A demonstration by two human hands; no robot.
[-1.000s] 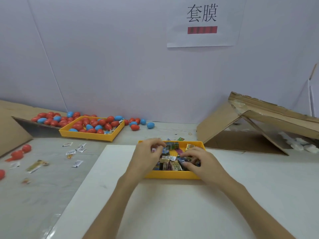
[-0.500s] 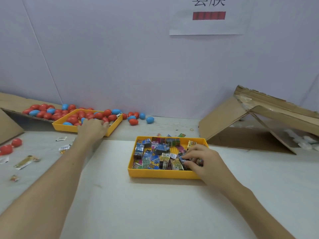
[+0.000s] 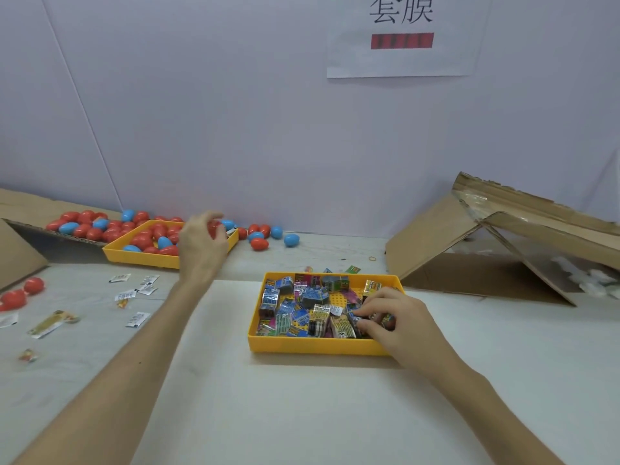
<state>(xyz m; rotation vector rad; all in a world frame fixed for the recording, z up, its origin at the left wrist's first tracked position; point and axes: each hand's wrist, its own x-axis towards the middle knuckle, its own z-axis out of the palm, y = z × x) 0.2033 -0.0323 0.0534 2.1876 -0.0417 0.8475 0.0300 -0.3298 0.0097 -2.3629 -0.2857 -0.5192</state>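
We see a grey table (image 3: 84,347) with a white sheet (image 3: 302,414) over its 6 o'clock half. An open cardboard box (image 3: 436,250) lies on its side at 3 o'clock, and a cardboard flap (image 3: 16,253) sits at 9 o'clock. A paper sign (image 3: 402,62) hangs on the wall at 12 o'clock.

The packet tray (image 3: 315,345), yellow, sits at centre on the far edge of the white sheet and is full of small printed packets (image 3: 285,322). The egg tray (image 3: 141,258), also yellow, is at 10 o'clock on bare table and holds red and blue eggs (image 3: 147,241). More eggs spill onto the cardboard behind it.

The left hand (image 3: 201,243) is raised over the egg tray's 3 o'clock corner. Its fingers (image 3: 216,216) are curled round a red egg (image 3: 212,229), which we see mostly hidden in the grip. The right hand (image 3: 399,320) is inside the packet tray at its 4 o'clock corner, fingers (image 3: 369,305) narrow. Thumb and forefinger pinch a dark packet (image 3: 364,318) low among the others.

Loose eggs (image 3: 259,244) lie at 11 o'clock near the wall, just beside the egg tray. White sachets (image 3: 137,318) are scattered at 9 o'clock. A rubber band (image 3: 372,258) lies at 1 o'clock, between the packet tray and the box.
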